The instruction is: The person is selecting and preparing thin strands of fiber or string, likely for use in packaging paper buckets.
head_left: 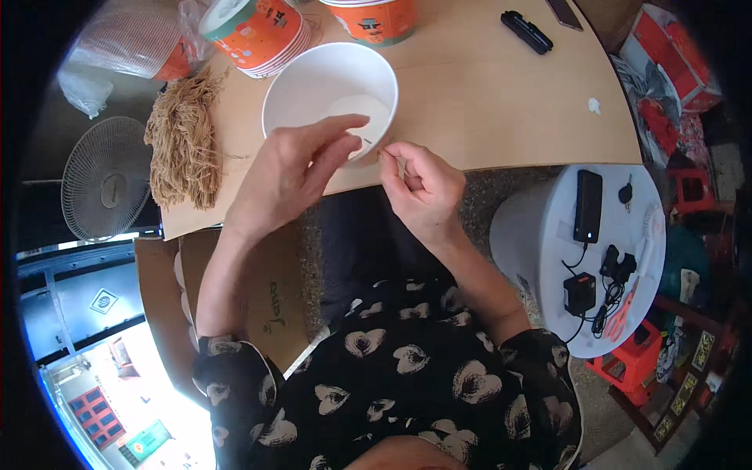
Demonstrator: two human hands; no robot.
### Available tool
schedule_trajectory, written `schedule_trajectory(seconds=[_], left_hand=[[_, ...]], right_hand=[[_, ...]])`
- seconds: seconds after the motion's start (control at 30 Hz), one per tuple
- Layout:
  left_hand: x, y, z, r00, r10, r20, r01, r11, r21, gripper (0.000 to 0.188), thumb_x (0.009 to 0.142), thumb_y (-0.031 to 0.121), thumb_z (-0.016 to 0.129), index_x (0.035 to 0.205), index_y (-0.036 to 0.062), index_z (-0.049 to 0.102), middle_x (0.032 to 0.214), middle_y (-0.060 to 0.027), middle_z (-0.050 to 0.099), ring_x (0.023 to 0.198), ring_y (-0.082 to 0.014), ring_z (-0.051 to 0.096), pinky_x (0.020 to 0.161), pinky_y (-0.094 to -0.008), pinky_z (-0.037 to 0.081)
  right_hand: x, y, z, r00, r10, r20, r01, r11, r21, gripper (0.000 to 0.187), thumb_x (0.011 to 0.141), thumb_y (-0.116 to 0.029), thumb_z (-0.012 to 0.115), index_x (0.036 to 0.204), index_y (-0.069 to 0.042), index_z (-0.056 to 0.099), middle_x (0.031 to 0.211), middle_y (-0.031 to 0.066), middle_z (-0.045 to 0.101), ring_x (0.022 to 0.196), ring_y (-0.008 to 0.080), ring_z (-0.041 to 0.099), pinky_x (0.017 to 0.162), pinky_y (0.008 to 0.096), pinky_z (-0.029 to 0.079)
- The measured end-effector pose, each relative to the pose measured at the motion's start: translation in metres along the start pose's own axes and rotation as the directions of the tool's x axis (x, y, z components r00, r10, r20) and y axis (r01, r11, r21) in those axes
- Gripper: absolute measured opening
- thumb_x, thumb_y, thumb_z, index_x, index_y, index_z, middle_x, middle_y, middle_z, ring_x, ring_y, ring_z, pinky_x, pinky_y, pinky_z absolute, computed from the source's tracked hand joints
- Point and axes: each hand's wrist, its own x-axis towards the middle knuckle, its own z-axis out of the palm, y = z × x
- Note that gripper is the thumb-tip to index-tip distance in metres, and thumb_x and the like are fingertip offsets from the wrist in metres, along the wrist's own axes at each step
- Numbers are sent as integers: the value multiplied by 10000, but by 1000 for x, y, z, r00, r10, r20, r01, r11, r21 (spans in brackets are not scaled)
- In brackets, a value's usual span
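A white paper bucket [319,74] stands near the table's front edge, its round mouth tipped toward me. My left hand [286,168] reaches over the bucket's near side, index finger and thumb stretched out and apart, with nothing visible between them. Just right of the bucket's near rim, my right hand [427,188] is closed in a pinch. A tiny brownish bit shows at its fingertips, too small to name. Inside the bucket, by my left fingertips, is a small dark mark or slit. To the left lies a thick bundle of tan cords [188,145].
Orange and green paper buckets, one group stacked [258,35], stand at the back. A black elongated object [526,32] lies at the back right. Left of the table is a fan [106,180]; a white round stool-like surface [552,258] at right holds black devices and cables.
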Motion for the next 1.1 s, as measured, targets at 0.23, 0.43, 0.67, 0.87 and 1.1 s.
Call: schedule_trajectory(seconds=[0.23, 0.43, 0.67, 0.87, 1.1], left_hand=[[24, -9, -10, 951, 78, 299, -110, 989, 94, 159, 917, 40, 655, 1057, -27, 688, 803, -103, 701, 717, -108, 644, 659, -269, 532], [18, -17, -8, 989, -20, 149, 27, 999, -44, 124, 924, 58, 653, 986, -47, 675, 861, -57, 698, 731, -62, 596, 667, -240, 509], [27, -43, -8, 991, 44, 125, 20, 883, -470, 154, 896, 104, 650, 949, -31, 702, 906, -56, 718, 776, -68, 631, 695, -231, 517], [37, -45, -9, 987, 80, 139, 10, 834, -552, 162, 900, 126, 631, 916, -28, 678, 979, -75, 725, 789, -75, 643, 729, -242, 517], [49, -30, -21, 955, 48, 294, 157, 756, -635, 189, 970, 216, 608, 969, 31, 641, 1040, -57, 723, 805, -83, 673, 698, -228, 501]], right_hand=[[4, -4, -4, 992, 100, 73, -103, 994, 45, 128, 811, -12, 763, 909, -15, 681, 554, 12, 526, 446, 66, 443, 434, 235, 351], [24, -13, -34, 939, 149, 309, -150, 988, -22, 70, 863, 5, 721, 925, 6, 688, 664, -60, 548, 586, 3, 454, 507, 185, 349], [78, -37, -60, 826, 170, 537, -72, 978, -198, 59, 850, 10, 726, 879, 2, 675, 721, -28, 595, 605, 9, 480, 512, 186, 362], [98, -44, -51, 775, 209, 596, -82, 969, -233, 64, 866, 12, 706, 920, 8, 672, 766, -23, 603, 639, 13, 495, 539, 184, 384], [125, -40, -38, 731, 71, 679, -128, 991, 34, 131, 941, -9, 598, 1067, 22, 616, 878, 27, 653, 770, 69, 581, 684, 230, 477]])
